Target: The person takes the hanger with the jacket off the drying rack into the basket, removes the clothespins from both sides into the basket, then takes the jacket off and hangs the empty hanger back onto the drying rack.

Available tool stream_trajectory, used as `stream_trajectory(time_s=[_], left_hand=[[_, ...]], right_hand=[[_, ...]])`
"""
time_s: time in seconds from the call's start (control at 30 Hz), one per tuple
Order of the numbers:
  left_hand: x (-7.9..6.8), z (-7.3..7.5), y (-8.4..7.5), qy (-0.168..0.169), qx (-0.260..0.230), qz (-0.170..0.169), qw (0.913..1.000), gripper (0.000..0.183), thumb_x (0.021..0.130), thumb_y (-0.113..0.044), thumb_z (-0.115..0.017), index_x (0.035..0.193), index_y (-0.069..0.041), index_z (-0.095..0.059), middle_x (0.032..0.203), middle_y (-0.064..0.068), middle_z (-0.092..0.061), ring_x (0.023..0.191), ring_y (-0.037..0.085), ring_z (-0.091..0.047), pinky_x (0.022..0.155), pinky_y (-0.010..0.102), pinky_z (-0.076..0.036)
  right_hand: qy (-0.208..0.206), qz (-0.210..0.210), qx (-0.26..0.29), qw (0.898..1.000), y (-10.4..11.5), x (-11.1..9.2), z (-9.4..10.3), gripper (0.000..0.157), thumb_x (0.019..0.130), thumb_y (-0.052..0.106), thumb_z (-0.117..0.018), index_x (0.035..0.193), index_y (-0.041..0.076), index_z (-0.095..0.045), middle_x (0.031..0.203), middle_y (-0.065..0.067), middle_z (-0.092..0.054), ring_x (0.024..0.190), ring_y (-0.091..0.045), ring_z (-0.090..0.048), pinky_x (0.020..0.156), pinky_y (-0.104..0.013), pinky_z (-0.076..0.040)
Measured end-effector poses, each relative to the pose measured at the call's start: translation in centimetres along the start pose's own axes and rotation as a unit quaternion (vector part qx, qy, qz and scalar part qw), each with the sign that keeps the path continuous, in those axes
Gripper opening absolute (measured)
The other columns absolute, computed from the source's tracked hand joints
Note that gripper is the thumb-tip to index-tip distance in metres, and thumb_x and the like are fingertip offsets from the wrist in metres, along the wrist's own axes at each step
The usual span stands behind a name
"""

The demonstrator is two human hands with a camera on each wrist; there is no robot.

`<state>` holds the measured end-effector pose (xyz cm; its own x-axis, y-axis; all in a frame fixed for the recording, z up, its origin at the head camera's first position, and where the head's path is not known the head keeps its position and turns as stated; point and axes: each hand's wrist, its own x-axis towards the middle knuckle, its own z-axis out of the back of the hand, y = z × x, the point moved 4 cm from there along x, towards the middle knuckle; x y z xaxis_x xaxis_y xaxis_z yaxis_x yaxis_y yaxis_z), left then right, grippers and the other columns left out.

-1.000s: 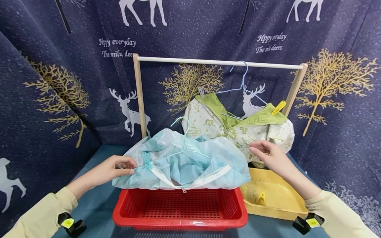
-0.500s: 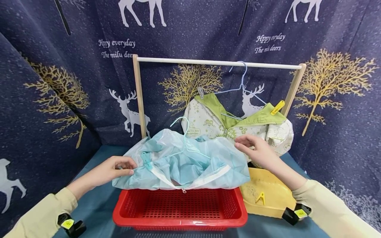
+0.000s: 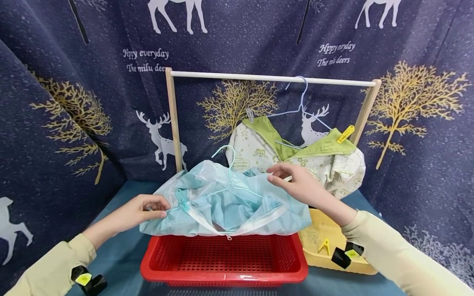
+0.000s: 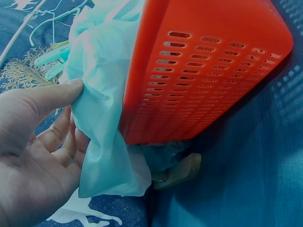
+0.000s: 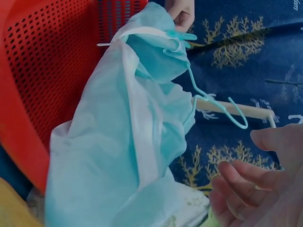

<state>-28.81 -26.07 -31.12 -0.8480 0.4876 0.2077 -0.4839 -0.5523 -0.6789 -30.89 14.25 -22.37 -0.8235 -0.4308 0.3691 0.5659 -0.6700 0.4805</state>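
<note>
A light blue jacket point(image 3: 244, 205) with a white zip lies over the back of a red basket point(image 3: 226, 277). A pale blue hanger point(image 3: 230, 164) sits in its neck, hook upward. On the jacket's left shoulder is a teal clothespin point(image 3: 182, 199). My left hand point(image 3: 142, 211) holds the jacket's left edge; in the left wrist view its thumb lies on the cloth point(image 4: 102, 94) and the fingers go behind it. My right hand point(image 3: 296, 183) hovers over the jacket's right side, fingers loosely bent, holding nothing. In the right wrist view it is apart from the hanger hook point(image 5: 236, 116).
Behind stands a wooden rack with a white rail point(image 3: 237, 76). A green-and-white jacket point(image 3: 255, 144) hangs there on a blue hanger point(image 3: 301, 105), with a grey clothespin point(image 3: 250, 115) and yellow clothespin point(image 3: 346, 134). A yellow tray point(image 3: 344, 261) at right holds another yellow clothespin point(image 3: 324, 246).
My right hand has moved left, from in front of the green-and-white jacket to above the blue jacket, nearer its hanger. The left hand and the blue jacket have stayed put.
</note>
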Motion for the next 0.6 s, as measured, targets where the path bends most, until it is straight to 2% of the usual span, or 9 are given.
stream_trajectory(time_s=[0.2,0.43,0.6], left_hand=[[0.1,-0.1,0.3,0.002,-0.008,0.000,1.0000,0.014,0.095,-0.020,-0.065,0.104,-0.009,-0.068,0.093,0.003,-0.066,0.081,0.003,-0.059,0.071,0.024,-0.050],[0.1,0.0,0.4,0.004,-0.012,0.000,0.9999,0.014,0.096,-0.020,-0.064,0.105,-0.009,-0.068,0.094,0.003,-0.065,0.082,0.004,-0.058,0.071,0.024,-0.050],[0.2,0.0,0.5,0.004,-0.012,-0.004,0.9999,0.014,0.096,-0.020,-0.064,0.105,-0.010,-0.068,0.094,0.002,-0.065,0.082,0.004,-0.059,0.071,0.024,-0.050]], right_hand=[[0.035,0.011,-0.007,0.999,1.5,0.9,-0.6,0.028,0.099,0.030,-0.061,0.121,0.014,-0.067,0.099,-0.001,-0.072,0.096,-0.017,-0.067,0.083,-0.037,-0.053],[0.066,0.036,-0.015,0.997,3.5,2.1,-1.3,0.026,0.098,0.030,-0.061,0.120,0.016,-0.067,0.096,0.002,-0.072,0.092,-0.013,-0.067,0.080,-0.034,-0.053],[0.092,0.057,-0.014,0.994,4.7,3.1,-2.1,0.026,0.098,0.028,-0.061,0.118,0.012,-0.067,0.095,0.000,-0.072,0.091,-0.012,-0.066,0.083,-0.033,-0.052]])
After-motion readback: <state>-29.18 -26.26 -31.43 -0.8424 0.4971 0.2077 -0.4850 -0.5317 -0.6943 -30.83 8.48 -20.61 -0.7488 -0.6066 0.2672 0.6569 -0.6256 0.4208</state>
